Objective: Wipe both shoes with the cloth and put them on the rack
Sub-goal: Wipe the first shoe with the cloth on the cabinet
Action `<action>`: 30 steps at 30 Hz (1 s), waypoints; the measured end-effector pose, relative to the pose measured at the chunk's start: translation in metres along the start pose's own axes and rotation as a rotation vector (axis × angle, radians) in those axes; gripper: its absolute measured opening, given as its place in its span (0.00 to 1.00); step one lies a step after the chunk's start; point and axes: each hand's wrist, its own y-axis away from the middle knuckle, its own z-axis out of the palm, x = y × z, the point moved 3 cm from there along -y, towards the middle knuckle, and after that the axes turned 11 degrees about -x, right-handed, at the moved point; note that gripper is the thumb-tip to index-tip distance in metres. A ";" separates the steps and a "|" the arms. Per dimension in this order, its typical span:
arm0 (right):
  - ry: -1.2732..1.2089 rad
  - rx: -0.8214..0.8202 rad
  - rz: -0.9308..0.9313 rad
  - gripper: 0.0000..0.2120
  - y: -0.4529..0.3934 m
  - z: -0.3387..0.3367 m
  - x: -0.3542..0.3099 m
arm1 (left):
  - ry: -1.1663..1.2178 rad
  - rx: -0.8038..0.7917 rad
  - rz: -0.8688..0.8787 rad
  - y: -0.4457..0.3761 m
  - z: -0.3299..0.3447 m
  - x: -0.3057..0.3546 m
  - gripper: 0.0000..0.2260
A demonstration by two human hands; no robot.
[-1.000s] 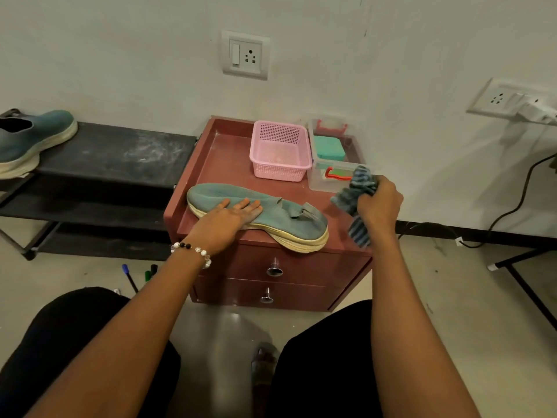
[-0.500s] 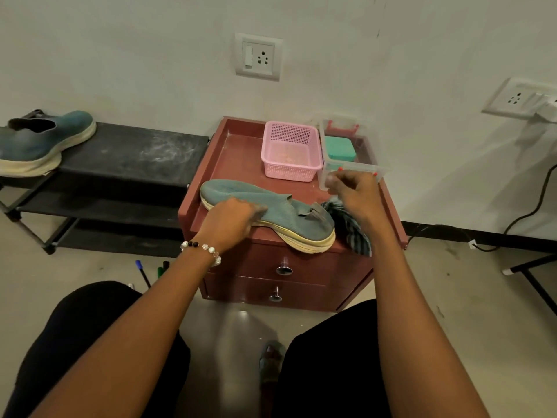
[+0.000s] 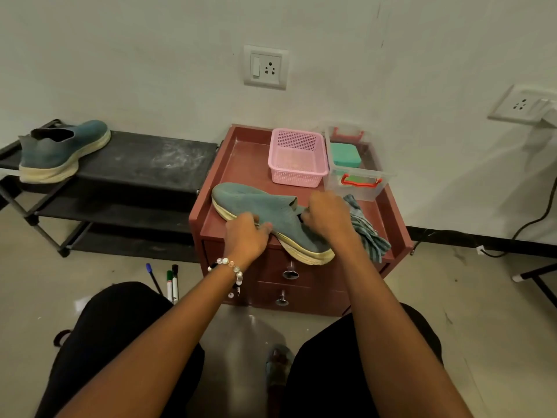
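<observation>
A teal knit shoe [image 3: 256, 205] with a cream sole lies across the front of the red drawer cabinet [image 3: 241, 158], its heel end jutting over the front edge. My left hand [image 3: 245, 236] grips its near side by the sole. My right hand [image 3: 328, 217] holds the shoe at its collar. The striped blue-grey cloth [image 3: 366, 227] lies loose on the cabinet top just right of my right hand. The second teal shoe [image 3: 61, 150] stands on the left end of the black rack [image 3: 144, 161].
A pink basket [image 3: 297, 159] and a clear box with a red handle [image 3: 358, 181] holding a green block stand at the cabinet's back. Markers [image 3: 170, 282] lie on the floor. A black cable [image 3: 530, 218] runs along the wall at right.
My right hand put the cloth down on the cabinet and moved left onto the shoe's collar. My left hand slid from the shoe's top to grip its near side.
</observation>
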 end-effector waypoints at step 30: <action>-0.876 0.015 -0.031 0.09 0.013 -0.023 -0.051 | 0.383 0.071 0.098 0.005 -0.113 0.019 0.20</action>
